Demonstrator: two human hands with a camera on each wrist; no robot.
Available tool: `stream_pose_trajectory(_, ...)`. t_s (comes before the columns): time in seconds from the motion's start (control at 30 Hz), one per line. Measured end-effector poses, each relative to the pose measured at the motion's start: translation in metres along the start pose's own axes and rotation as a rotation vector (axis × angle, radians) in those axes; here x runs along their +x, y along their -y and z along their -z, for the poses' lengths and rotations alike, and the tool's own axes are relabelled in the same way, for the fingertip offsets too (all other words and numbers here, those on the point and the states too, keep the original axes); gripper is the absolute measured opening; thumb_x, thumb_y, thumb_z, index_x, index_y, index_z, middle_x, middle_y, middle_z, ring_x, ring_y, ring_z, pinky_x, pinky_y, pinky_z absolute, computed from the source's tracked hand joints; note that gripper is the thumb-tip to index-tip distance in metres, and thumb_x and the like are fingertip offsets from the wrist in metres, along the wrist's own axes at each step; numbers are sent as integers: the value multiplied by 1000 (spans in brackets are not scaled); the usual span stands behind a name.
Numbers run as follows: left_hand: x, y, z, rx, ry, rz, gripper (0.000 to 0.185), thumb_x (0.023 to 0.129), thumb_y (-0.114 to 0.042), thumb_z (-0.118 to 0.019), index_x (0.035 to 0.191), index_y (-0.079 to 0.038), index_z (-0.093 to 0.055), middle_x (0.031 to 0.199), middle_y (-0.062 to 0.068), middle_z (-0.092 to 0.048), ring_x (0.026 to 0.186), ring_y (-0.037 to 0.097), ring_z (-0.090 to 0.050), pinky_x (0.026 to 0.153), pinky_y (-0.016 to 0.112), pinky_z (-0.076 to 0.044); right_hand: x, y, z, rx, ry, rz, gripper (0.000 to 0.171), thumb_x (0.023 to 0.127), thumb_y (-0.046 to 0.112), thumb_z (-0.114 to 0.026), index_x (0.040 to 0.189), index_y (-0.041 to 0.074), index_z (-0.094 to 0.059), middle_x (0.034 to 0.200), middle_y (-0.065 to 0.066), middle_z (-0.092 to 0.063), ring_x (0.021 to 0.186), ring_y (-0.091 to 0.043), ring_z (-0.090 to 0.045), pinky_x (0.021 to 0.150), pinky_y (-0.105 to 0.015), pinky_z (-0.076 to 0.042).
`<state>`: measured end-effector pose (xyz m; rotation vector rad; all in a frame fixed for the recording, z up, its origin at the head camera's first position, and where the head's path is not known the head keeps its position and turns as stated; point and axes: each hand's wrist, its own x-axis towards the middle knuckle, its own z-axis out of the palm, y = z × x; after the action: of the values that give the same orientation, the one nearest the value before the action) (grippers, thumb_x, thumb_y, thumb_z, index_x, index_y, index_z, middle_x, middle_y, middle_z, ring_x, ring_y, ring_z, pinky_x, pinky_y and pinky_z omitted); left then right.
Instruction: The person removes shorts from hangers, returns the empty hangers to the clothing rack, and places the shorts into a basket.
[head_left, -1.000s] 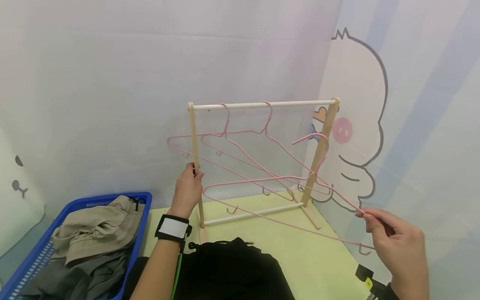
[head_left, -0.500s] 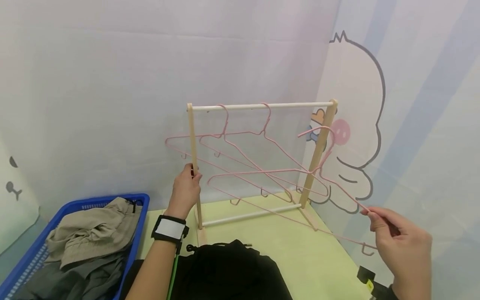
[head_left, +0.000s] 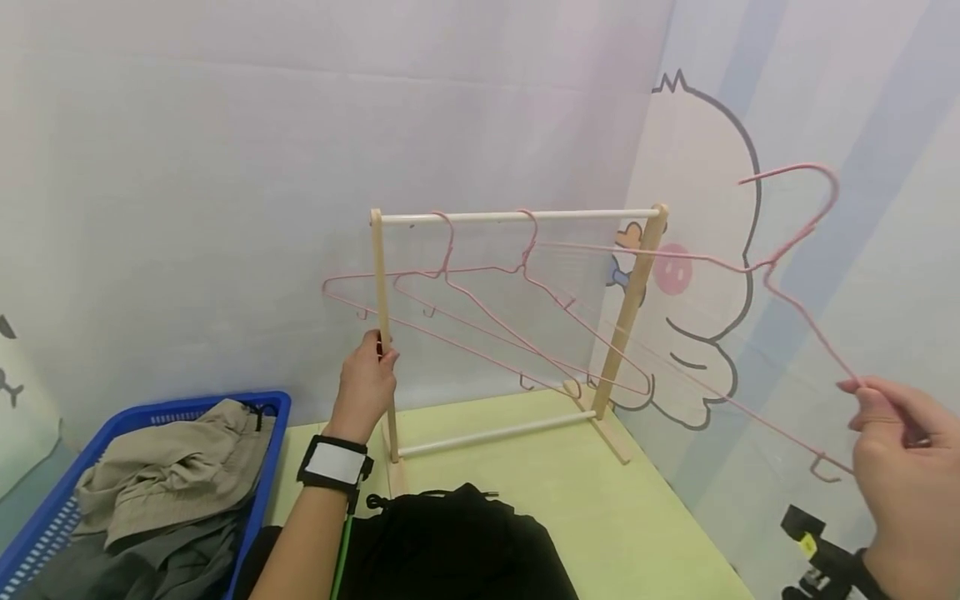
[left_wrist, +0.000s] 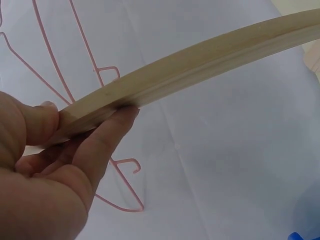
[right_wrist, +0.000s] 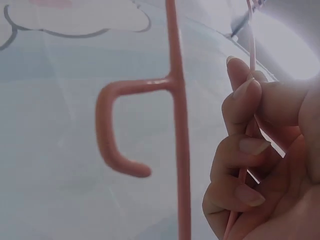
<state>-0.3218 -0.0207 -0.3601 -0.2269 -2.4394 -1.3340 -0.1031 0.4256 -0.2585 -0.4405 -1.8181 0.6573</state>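
In the head view a small rack [head_left: 517, 217] of pale wooden posts and white bars stands on the table. My left hand [head_left: 365, 387] holds its left post, and the left wrist view shows thumb and fingers around the wooden post [left_wrist: 200, 57]. Out to the right, my right hand [head_left: 903, 467] grips the sloping arm of a pink wire hanger [head_left: 795, 242], whose hook is up in the air, off the rack. Its small side hook [right_wrist: 107, 125] fills the right wrist view. Two more pink hangers [head_left: 483, 308] hang from the top bar.
A blue basket [head_left: 276, 467] at the left contains beige trousers [head_left: 180, 467] and dark grey cloth [head_left: 150, 554]. Black cloth [head_left: 465, 550] lies at the near side of the pale yellow table [head_left: 645, 517]. A printed curtain [head_left: 225, 167] closes off the back and right.
My right hand has carried the hanger right and upward, away from in front of the rack. My left hand keeps its hold on the post; the view has shifted slightly.
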Motion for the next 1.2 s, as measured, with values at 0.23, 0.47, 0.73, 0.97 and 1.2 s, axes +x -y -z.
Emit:
stream_pose_trajectory(0.23, 1, 0, 0, -4, -2, 8, 31, 110, -16, -51, 136, 2, -51, 115, 23, -66, 93, 36, -68, 71, 48, -59, 15, 3, 2, -108, -51, -67, 35, 109, 28, -53, 128, 9, -74, 72, 45, -37, 64, 17, -34, 56, -5, -25)
stream_pose_trajectory(0.47, 1, 1, 2, -18, -4, 10, 31, 110, -17, -51, 136, 1, -52, 115, 23, -65, 93, 36, -69, 70, 48, -60, 25, 10, -23, -181, 2, 102, 29, 104, 22, -58, 119, 8, -79, 70, 22, -66, 61, 29, -29, 59, -6, -25)
stream_pose_trajectory(0.73, -1, 3, 1, -40, -3, 14, 31, 110, -19, -51, 136, -1, -52, 115, 22, -65, 93, 35, -68, 69, 47, -59, 28, 18, -70, -206, 127, 246, 26, 101, 23, -65, 115, 8, -80, 95, -19, -77, 74, -31, -70, 51, -31, -33)
stream_pose_trajectory(0.97, -2, 3, -1, -42, 3, 10, 32, 110, -18, -51, 136, 0, -52, 117, 22, -65, 96, 36, -68, 70, 47, -60, 26, 28, -105, -194, 258, 259, 27, 102, 23, -64, 117, 6, -79, 99, -22, -77, 80, -44, -69, 47, -41, -39)
stream_pose_trajectory(1.2, -2, 2, -2, -41, -7, 1, 31, 110, -17, -52, 136, 0, -52, 117, 23, -66, 96, 36, -69, 70, 47, -60, 24, 25, -125, -191, 325, 265, 27, 103, 24, -63, 116, 5, -79, 93, -20, -77, 79, -43, -69, 48, -39, -41)
